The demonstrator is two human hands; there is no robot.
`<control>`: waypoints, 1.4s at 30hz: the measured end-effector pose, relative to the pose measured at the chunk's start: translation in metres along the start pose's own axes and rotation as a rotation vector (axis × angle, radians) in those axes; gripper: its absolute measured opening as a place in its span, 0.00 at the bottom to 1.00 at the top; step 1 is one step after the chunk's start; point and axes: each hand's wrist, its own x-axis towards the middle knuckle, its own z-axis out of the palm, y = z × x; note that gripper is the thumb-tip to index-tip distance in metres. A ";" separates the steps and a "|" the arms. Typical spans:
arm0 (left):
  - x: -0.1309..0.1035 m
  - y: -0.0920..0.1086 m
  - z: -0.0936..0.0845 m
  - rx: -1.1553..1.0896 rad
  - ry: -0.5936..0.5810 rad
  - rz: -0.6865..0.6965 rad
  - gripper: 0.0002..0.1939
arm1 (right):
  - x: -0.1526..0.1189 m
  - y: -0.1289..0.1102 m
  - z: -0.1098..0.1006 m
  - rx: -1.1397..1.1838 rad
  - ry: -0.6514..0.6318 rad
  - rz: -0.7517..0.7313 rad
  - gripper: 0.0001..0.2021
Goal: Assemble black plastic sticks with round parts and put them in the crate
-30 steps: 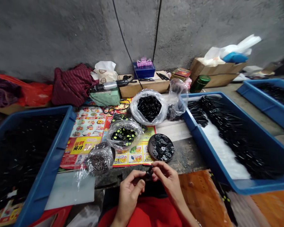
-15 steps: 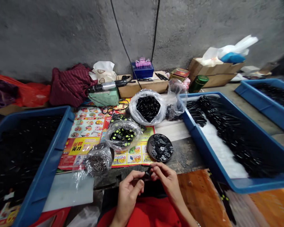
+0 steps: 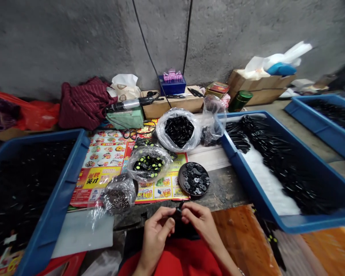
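The person's left hand (image 3: pixel 158 233) and right hand (image 3: pixel 199 220) are meeting at the fingertips, both closing in a pinch on a small black piece (image 3: pixel 178 209); the angle is hiding the left thumb's exact contact. The piece is sitting between the hands, near the close edge of the bench (image 3: pixel 232 191), above dark cloth (image 3: pixel 186 232). Since fingertips alone are bearing it, uneven pressure from the two sides could twist it loose, and against that cloth it would probably be hard to find. Just beyond the right fingers, a round dish (image 3: pixel 183 181) is holding flat dark shapes (image 3: pixel 199 182); a knuckle catching its rim could tip them out. To the left, a plastic bag (image 3: pixel 125 184) is holding small metal parts (image 3: pixel 119 201) and trailing film over a pale sheet (image 3: pixel 83 234), so a snagging left hand could spill them. Farther back, an open bag (image 3: pixel 164 168) of black pieces with yellow-green spots (image 3: pixel 145 165) is standing near the dish, so scattered parts could get mixed. On the outside, a blue bin (image 3: pixel 253 180) is holding long black pieces (image 3: pixel 267 149), which a careless elbow could disarrange.
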 end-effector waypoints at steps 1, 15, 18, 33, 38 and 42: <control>0.000 -0.001 0.000 -0.001 0.001 0.003 0.14 | 0.000 0.001 0.000 0.043 0.020 0.032 0.16; -0.003 -0.004 0.001 -0.010 -0.017 -0.006 0.14 | -0.006 -0.001 0.003 0.055 -0.170 0.100 0.20; -0.004 -0.004 0.001 -0.010 -0.009 0.000 0.14 | -0.006 -0.003 0.002 -0.035 -0.108 0.000 0.15; -0.004 -0.003 0.003 -0.014 -0.047 0.054 0.11 | -0.007 0.000 0.004 -0.113 -0.193 0.018 0.21; -0.005 -0.004 0.003 0.010 -0.060 0.059 0.11 | -0.010 -0.006 0.001 -0.337 -0.039 -0.232 0.16; -0.005 -0.003 0.004 0.024 -0.063 0.084 0.11 | -0.010 -0.007 0.000 -0.361 -0.113 -0.242 0.20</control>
